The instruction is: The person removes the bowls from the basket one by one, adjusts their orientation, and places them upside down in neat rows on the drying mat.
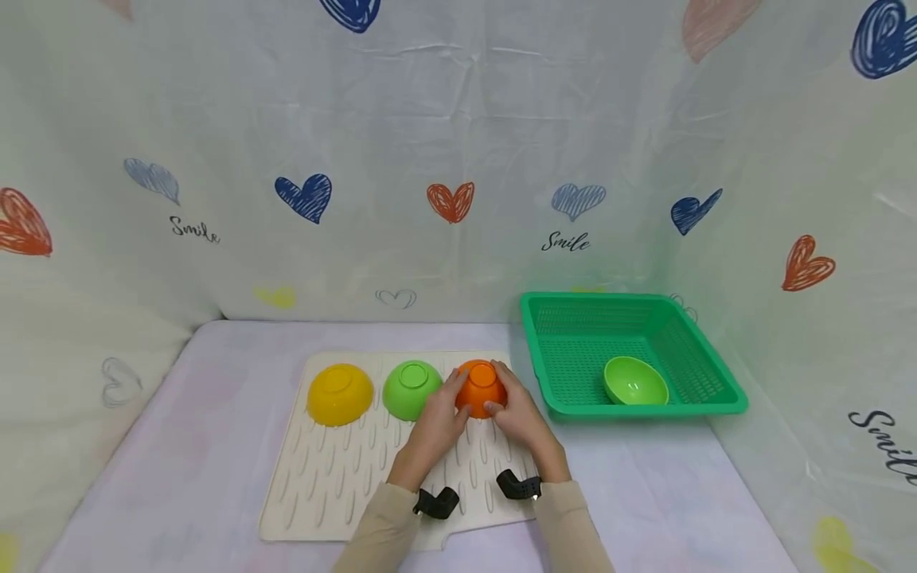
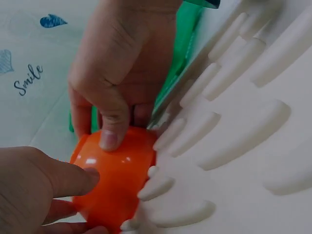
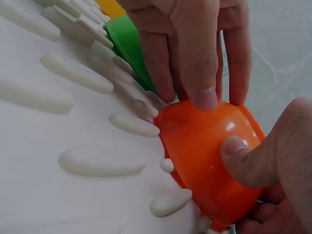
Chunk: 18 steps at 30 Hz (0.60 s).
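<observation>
An orange bowl (image 1: 481, 390) lies upside down at the right back of a cream ridged drying mat (image 1: 344, 485). From its left side my left hand (image 1: 438, 418) holds it, the thumb pressed on the wall in the left wrist view. My right hand (image 1: 520, 414) grips the opposite side, its thumb (image 3: 239, 153) also on the wall. Fingers of both hands reach around the bowl, and the far fingertips are partly hidden. Left of it on the mat sit an inverted green bowl (image 1: 411, 390) and a larger inverted yellow bowl (image 1: 340, 395).
To the right of the mat stands a green plastic basket (image 1: 573, 410). Inside it a light green bowl (image 1: 635, 382) leans with its opening up. A white curtain (image 1: 401, 143) with printed hearts hangs behind the table (image 1: 179, 469).
</observation>
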{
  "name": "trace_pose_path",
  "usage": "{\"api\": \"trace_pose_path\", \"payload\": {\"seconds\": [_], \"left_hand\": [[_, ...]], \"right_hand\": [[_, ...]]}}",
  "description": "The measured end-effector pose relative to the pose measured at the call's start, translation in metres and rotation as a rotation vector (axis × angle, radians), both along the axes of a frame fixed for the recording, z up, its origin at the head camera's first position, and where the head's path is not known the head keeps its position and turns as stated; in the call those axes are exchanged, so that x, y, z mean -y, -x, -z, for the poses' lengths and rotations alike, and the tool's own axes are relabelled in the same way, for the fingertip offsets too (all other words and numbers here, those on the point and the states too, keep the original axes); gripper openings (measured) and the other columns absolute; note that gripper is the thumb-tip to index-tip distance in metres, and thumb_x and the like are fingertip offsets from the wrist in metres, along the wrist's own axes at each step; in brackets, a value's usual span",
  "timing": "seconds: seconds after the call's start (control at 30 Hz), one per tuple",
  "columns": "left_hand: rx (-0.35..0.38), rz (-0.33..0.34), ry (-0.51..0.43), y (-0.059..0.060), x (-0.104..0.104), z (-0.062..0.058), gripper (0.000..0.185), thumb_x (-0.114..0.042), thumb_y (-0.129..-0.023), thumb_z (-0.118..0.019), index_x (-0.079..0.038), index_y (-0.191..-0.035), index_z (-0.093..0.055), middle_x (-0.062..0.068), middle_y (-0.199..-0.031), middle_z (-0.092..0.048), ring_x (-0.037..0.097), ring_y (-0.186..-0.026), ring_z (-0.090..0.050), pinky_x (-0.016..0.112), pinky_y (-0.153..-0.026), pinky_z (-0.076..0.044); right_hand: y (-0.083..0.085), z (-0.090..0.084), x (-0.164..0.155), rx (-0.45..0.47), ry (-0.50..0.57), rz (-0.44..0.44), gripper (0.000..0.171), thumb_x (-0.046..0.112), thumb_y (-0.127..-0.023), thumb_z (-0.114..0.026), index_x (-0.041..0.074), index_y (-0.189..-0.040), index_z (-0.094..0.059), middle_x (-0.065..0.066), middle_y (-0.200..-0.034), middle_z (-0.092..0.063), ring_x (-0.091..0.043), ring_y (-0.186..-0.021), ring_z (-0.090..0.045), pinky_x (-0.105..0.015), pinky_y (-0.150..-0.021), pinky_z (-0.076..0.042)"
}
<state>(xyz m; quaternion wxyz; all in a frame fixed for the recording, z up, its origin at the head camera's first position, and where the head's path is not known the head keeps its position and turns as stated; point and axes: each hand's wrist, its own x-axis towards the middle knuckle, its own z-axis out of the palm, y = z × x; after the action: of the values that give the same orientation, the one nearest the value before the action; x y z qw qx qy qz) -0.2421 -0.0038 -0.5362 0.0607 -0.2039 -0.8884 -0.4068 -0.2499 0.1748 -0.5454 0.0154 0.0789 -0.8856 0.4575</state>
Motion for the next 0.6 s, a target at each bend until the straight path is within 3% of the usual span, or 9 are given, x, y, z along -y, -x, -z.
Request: {"api": "trace_pose_path", "payload": {"seconds": [0.17,0.27,0.47,0.6], "left_hand": [[0.05,0.024,-0.091,-0.006,0.011,-0.022,0.046,-0.005,-0.097,-0.069,0.004,-0.14,-0.058,0.024,-0.137,-0.064,0.037,-0.122,-0.066,0.048,-0.097,-0.059],[0.054,0.029,-0.181,-0.01,0.016,-0.041,0.044,-0.006,-0.098,-0.067,0.003,-0.141,-0.058,0.022,-0.139,-0.064,0.041,-0.124,-0.064,0.05,-0.095,-0.059],[-0.037,-0.036,-0.236,-0.024,0.036,-0.071,0.044,-0.008,-0.097,-0.07,-0.003,-0.14,-0.06,0.016,-0.137,-0.066,0.037,-0.123,-0.065,0.047,-0.095,-0.059],[-0.092,-0.096,-0.272,-0.03,0.061,-0.081,0.044,-0.006,-0.095,-0.073,-0.003,-0.138,-0.063,0.016,-0.134,-0.068,0.036,-0.122,-0.066,0.043,-0.092,-0.061]], "right_hand": [[-0.002,-0.002,0.003,0.023,0.006,0.014,0.076,-0.004,-0.092,-0.067,0.003,-0.16,-0.033,-0.023,-0.167,-0.028,-0.041,-0.155,-0.027,-0.058,-0.125,-0.024],[-0.002,-0.002,0.003,0.019,0.008,0.003,0.076,-0.005,-0.092,-0.066,0.001,-0.16,-0.032,-0.025,-0.166,-0.028,-0.043,-0.154,-0.028,-0.059,-0.125,-0.024],[-0.003,-0.001,0.004,0.037,0.02,-0.005,0.077,-0.004,-0.093,-0.067,0.003,-0.161,-0.031,-0.022,-0.167,-0.027,-0.041,-0.155,-0.028,-0.059,-0.126,-0.022],[-0.003,-0.001,0.003,0.037,0.017,0.001,0.077,-0.001,-0.093,-0.068,0.005,-0.161,-0.031,-0.021,-0.168,-0.027,-0.039,-0.156,-0.026,-0.057,-0.127,-0.021]]}}
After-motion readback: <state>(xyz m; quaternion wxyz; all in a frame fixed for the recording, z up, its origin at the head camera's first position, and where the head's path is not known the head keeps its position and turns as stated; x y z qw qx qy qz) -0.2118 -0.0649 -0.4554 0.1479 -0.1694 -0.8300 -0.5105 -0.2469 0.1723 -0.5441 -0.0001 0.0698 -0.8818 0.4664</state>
